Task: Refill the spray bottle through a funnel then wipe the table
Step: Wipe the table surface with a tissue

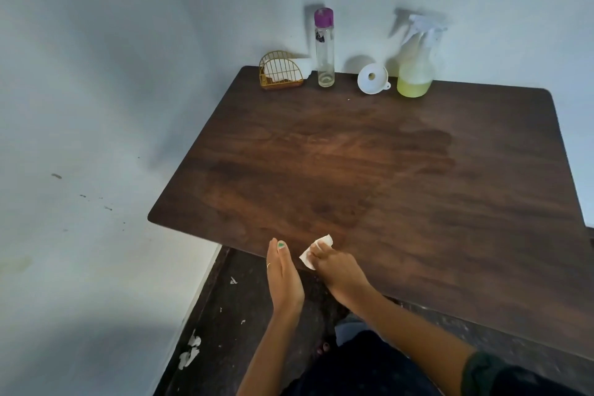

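Note:
The dark wooden table [385, 177] fills the middle of the head view. At its near edge my right hand [340, 273] holds a white tissue [316, 251] against the wood. My left hand [284, 276] is held flat and upright with straight fingers just off that edge, beside the tissue. Against the back wall stands the clear spray bottle [415, 71] with yellow-green liquid in its bottom. A white funnel [373, 79] lies on its side left of it. A clear, seemingly empty bottle with a purple cap [324, 51] stands further left.
A gold wire napkin holder [280, 72] with white napkins stands at the table's back left corner. A darker damp-looking patch [427, 151] shows on the right middle of the top. White walls close in behind and left. The dark floor [225, 315] below has white scraps.

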A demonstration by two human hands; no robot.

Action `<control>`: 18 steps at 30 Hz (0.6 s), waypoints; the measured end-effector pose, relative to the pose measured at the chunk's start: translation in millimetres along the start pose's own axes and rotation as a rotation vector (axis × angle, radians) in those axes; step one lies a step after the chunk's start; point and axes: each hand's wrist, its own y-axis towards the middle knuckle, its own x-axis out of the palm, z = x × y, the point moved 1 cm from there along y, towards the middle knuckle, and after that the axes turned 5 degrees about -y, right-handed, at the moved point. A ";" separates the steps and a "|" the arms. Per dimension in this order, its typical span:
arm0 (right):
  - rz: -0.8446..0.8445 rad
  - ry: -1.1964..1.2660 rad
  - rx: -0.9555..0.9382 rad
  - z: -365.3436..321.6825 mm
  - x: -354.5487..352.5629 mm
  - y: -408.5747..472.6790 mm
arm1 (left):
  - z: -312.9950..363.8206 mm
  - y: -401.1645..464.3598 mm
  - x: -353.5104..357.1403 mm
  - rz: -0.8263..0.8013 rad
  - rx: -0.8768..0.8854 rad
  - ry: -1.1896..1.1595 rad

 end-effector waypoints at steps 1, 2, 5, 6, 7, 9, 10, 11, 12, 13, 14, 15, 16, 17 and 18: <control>-0.039 0.116 0.080 1.4 -7.1 -4.9 | 0.5 -6.1 -2.1 -0.019 -0.003 0.004; -0.053 0.291 0.184 2.7 -14.9 -7.3 | 1.4 -10.7 -3.7 -0.044 -0.003 0.025; -0.042 1.133 0.491 7.6 -31.8 -12.9 | 5.6 -20.5 -7.8 -0.117 0.020 0.107; -0.048 1.418 0.560 10.9 -35.2 -16.9 | 8.8 -24.3 -8.8 -0.138 0.032 0.104; -0.048 1.616 0.607 15.5 -37.3 -21.1 | 12.5 -28.1 -9.3 -0.160 0.044 0.095; -0.038 1.789 0.629 25.3 -43.3 -29.6 | 21.3 -33.9 -6.6 -0.215 0.076 0.092; -0.041 1.824 0.621 30.4 -47.0 -33.1 | 25.7 -36.1 -4.0 -0.246 0.091 0.093; -0.037 1.843 0.618 36.6 -49.9 -36.8 | 30.5 -38.1 1.2 -0.275 0.104 0.091; -0.035 1.847 0.617 43.0 -52.5 -40.5 | 35.1 -39.8 7.3 -0.295 0.116 0.086; -0.030 1.849 0.622 50.4 -54.3 -44.5 | 38.4 -41.2 15.4 -0.310 0.130 0.080; -0.017 1.855 0.628 57.6 -56.2 -48.6 | 41.2 -42.2 24.0 -0.317 0.140 0.076; 0.003 1.865 0.636 64.4 -57.0 -51.8 | 43.7 -43.2 31.7 -0.322 0.150 0.074; 0.032 1.876 0.646 74.8 -57.7 -56.2 | 46.0 -44.2 42.9 -0.331 0.155 0.076; 0.064 1.884 0.657 85.4 -58.6 -60.1 | 48.5 -45.1 54.6 -0.341 0.158 0.077; 0.097 1.890 0.667 97.2 -60.6 -65.4 | 50.3 -46.3 68.4 -0.351 0.162 0.080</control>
